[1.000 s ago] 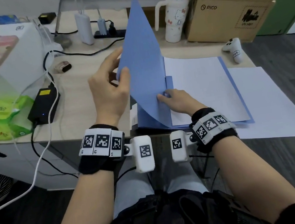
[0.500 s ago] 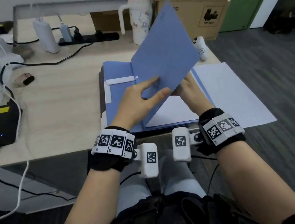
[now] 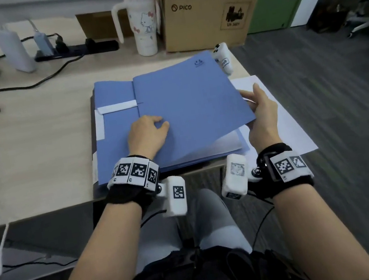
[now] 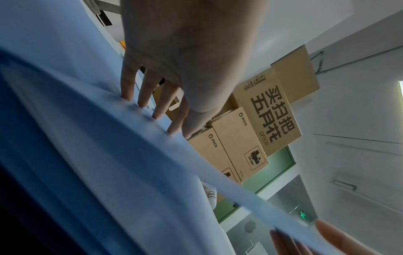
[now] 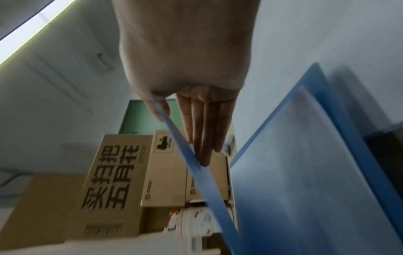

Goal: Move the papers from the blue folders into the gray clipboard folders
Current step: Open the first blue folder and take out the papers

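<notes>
A blue folder [image 3: 192, 104] lies on the desk in front of me, its cover lowered almost flat over the white papers [image 3: 219, 145] inside. My left hand [image 3: 150, 133] rests on top of the cover, and the left wrist view shows its straight fingers [image 4: 152, 103] pressing their tips into the blue sheet [image 4: 109, 155]. My right hand [image 3: 259, 107] pinches the cover's right edge, thumb above and fingers below. In the right wrist view that thin blue edge [image 5: 196, 165] runs between my thumb and fingers [image 5: 205, 134]. A dark board edge [image 3: 93, 131] shows under the folder's left side.
A loose white sheet [image 3: 284, 122] lies right of the folder and overhangs the desk edge. A white controller [image 3: 222, 59] sits at the folder's far right corner. Behind stand a tumbler [image 3: 143, 23], cardboard boxes [image 3: 206, 17] and a power strip [image 3: 79, 50]. Bare desk [image 3: 31, 142] lies left.
The blue cover, upright a second ago, has swung down to the right over the papers. My right hand left the page and took the cover's right edge; my left hand followed on top.
</notes>
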